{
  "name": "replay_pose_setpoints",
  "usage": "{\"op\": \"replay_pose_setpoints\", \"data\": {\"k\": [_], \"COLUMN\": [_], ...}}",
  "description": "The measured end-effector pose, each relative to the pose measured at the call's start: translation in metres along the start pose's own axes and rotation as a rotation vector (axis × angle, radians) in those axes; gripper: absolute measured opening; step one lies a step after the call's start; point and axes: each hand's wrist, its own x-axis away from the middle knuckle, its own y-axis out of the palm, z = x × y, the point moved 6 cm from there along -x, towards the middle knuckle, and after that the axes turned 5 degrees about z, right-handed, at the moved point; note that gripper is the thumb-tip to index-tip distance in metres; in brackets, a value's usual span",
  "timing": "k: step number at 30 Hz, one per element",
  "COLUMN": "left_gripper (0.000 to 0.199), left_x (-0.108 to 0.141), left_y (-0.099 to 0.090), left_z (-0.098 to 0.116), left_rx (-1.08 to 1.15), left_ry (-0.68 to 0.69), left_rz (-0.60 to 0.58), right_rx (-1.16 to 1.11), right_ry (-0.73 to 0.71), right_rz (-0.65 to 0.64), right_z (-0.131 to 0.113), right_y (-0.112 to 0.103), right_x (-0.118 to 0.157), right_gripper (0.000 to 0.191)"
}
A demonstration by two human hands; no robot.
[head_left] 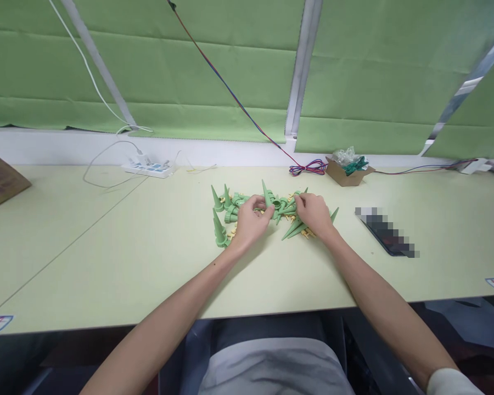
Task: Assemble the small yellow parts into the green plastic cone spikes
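Note:
Several green plastic cones (219,226) and small yellow pieces (308,233) lie in a loose group on the pale table. My left hand (253,219) is at the middle of the group, its fingers closed round a green spiked piece (267,195) that points up and away. To its right my right hand (313,213) is bent over the pile, thumb and fingers pressed together beside the green parts; what they grip is too small to make out. Long green spikes (295,227) lie just below that hand.
A dark phone (385,233) lies on the table (148,274) at the right. At the back are a power strip (150,167), coiled red-blue wire (308,167) and a cardboard box (346,176) with plastic and green bits. Brown material (2,178) sits at the far left.

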Motion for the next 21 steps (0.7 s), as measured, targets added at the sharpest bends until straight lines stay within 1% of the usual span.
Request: {"op": "replay_pose_setpoints", "data": {"k": [9,15,17,21], "left_gripper": [0.026,0.026,0.026,0.027], "left_x": [0.001,0.0025,0.0028,0.0033], "left_y": [0.0024,0.0029,0.0032,0.0045], "left_z": [0.0008,0.0032,0.0038,0.0035], "left_rx": [-0.026,-0.055,-0.06,-0.066], "left_ry": [0.014,0.037,0.047,0.054], "left_rz": [-0.03,-0.038,-0.041,-0.051], "right_rx": [-0.072,-0.081,-0.064,-0.029], "right_ry": [0.013,-0.031,-0.036,-0.041], "right_rz": [-0.037,-0.059,-0.059,-0.06], "right_z": [0.0002,-0.0022,-0.0024,-0.0041], "right_y": [0.002,0.0056,0.0062,0.0077], "right_x": [0.0004,0.0007,0.0012,0.0033], "right_gripper": [0.044,0.04,0.037,0.023]}}
